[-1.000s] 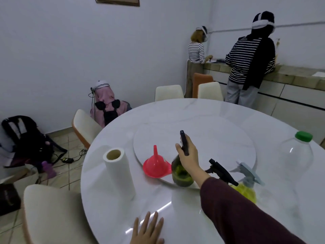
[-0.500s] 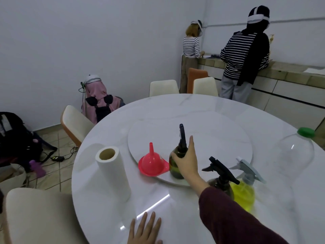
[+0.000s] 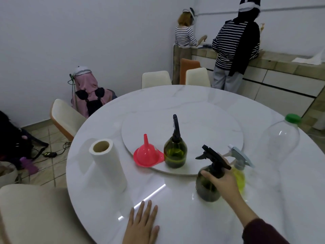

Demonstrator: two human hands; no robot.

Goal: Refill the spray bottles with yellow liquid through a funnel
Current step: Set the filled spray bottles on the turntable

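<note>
A dark green spray bottle (image 3: 175,151) with a black trigger head stands on the round turntable (image 3: 202,124), yellow liquid in its lower part. A red funnel (image 3: 147,154) lies mouth-down just left of it. My right hand (image 3: 222,182) is wrapped around the neck of a second dark spray bottle (image 3: 206,184) on the table nearer me. Behind that hand stands a clear spray bottle with yellow liquid (image 3: 239,175) and a pale blue head. My left hand (image 3: 141,224) rests flat on the table, fingers spread.
A paper towel roll (image 3: 107,166) stands upright at the left. A large clear plastic bottle with a green cap (image 3: 281,138) stands at the right. Cream chairs ring the white marble table (image 3: 193,217). Two people stand at a counter at the back right.
My right hand let go of the green bottle on the turntable, moved right and toward me, and closed on the second dark spray bottle. The view shifted slightly downward.
</note>
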